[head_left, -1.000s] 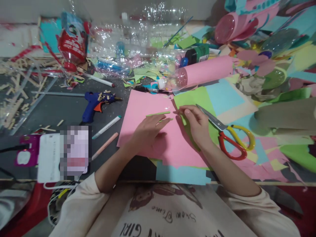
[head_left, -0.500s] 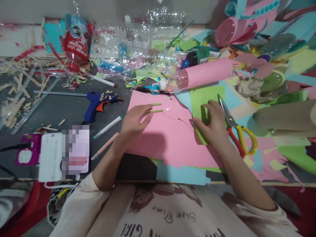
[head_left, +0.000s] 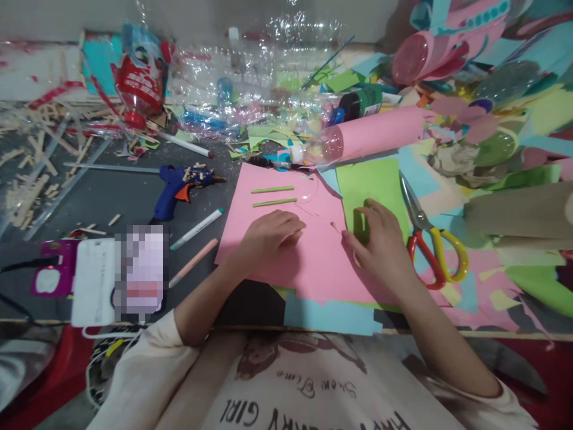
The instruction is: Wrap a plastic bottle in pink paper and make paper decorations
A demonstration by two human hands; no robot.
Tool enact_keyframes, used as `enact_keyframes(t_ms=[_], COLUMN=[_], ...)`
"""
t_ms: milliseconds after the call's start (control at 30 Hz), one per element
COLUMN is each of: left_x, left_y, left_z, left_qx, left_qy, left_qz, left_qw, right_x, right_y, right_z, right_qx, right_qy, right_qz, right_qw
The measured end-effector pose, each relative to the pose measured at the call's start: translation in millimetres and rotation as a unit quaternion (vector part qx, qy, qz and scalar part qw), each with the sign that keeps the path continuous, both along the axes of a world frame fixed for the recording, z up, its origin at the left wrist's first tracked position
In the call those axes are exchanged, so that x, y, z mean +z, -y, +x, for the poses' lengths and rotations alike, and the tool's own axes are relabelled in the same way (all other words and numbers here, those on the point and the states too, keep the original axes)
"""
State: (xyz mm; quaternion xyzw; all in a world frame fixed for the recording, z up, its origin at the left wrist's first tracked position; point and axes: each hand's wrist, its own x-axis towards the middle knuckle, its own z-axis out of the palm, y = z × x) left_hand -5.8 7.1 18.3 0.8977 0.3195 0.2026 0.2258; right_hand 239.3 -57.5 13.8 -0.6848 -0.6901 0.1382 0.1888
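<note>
A sheet of pink paper [head_left: 313, 263] lies before me, with two thin green sticks [head_left: 274, 202] side by side near its upper left. My left hand [head_left: 272, 240] rests low over the pink sheet just below the sticks, fingers loosely bent and nothing visible in them. My right hand [head_left: 380, 242] is over the lower part of a green paper sheet [head_left: 367, 179], thumb and fingers apart, holding nothing. A clear curved plastic piece [head_left: 308, 190] sits right of the sticks. Red-and-yellow-handled scissors [head_left: 419, 220] lie beside my right hand.
To the left are a blue glue gun [head_left: 172, 188], a green-capped marker [head_left: 197, 229], a peach marker [head_left: 193, 263] and a phone [head_left: 145, 269]. Behind the sheets lies a pink-wrapped bottle [head_left: 376, 134]. Paper scraps crowd the right side, wood sticks [head_left: 40, 173] the far left.
My left hand has come away from the green sticks, moving right and toward me; both sticks now show fully. My right hand has shifted slightly left and nearer, with the green sheet a little further left.
</note>
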Motion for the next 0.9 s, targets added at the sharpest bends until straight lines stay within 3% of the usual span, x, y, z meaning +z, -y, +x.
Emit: enact_keyframes(t_ms=[200,433,700,900], left_x=[2.9,0.4,-2.3,-2.9], left_y=[1.7,-0.8,-0.7,-0.5], left_z=[2.1,-2.7,-2.1,0.3], left_qx=[-0.031,-0.009,-0.003,0.037], left_qy=[-0.059,-0.009,0.015,0.025], left_qz=[-0.016,0.023,0.024,0.003], left_qw=[0.998,1.0,1.0,0.999], right_x=[-4.5,-5.7,17.2,25.3], right_y=[-18.6,-43.3,-40.4,-32.0], right_z=[12.9,6.8,11.4,-0.8], right_qx=[0.004,0.031,-0.018,0.041], right_qy=[0.041,0.06,-0.031,-0.054], right_qz=[0.051,0.039,0.058,0.0], right_qw=[0.998,0.997,0.998,0.998])
